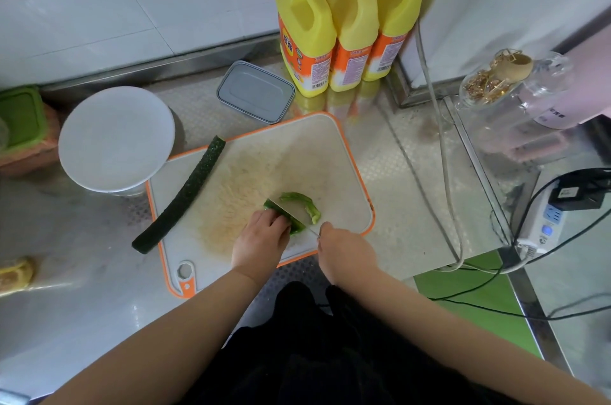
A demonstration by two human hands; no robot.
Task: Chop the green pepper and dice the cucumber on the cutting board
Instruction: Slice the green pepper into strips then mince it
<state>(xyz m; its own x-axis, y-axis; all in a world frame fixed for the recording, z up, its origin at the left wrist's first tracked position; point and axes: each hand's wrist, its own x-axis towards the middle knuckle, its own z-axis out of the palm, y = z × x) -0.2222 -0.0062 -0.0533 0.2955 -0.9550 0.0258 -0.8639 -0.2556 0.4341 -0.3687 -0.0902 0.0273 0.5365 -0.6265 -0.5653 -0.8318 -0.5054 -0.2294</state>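
A white cutting board with an orange rim (330,153) lies on the steel counter. On its near right part lies a green pepper (294,224). My left hand (261,239) holds the pepper down with curled fingers. My right hand (344,249) grips the handle of a knife (294,213), whose blade stands in the pepper. A cut-off pepper strip (305,204) lies just beyond the blade. A long dark cucumber (182,196) lies diagonally across the board's left edge, one end off the board.
A white plate (115,137) sits left of the board and a grey lidded box (254,92) behind it. Three yellow bottles (344,24) stand at the back. A glass jar (506,87) and a power strip (542,222) with cables are on the right.
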